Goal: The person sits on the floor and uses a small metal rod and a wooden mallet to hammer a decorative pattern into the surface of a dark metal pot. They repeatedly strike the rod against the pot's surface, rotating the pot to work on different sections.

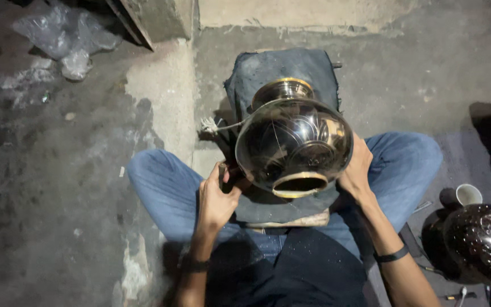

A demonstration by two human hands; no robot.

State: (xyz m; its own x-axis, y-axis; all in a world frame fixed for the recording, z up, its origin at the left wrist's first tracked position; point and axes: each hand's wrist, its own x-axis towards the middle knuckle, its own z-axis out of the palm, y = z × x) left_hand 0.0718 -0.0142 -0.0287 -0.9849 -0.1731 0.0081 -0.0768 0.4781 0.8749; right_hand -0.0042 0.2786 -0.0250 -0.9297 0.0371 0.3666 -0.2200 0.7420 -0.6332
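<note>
Gripping a small dark tool [223, 177] in the closed left hand [216, 199] against the shiny dark vase [294, 145], the person braces it on a lap cushion [282, 71] with the flat, open right hand [357, 170], seemingly mid-engraving, needing steady pressure.

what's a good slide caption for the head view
Seated person steadies a dark vase with right hand, left hand gripping a tool.
</note>
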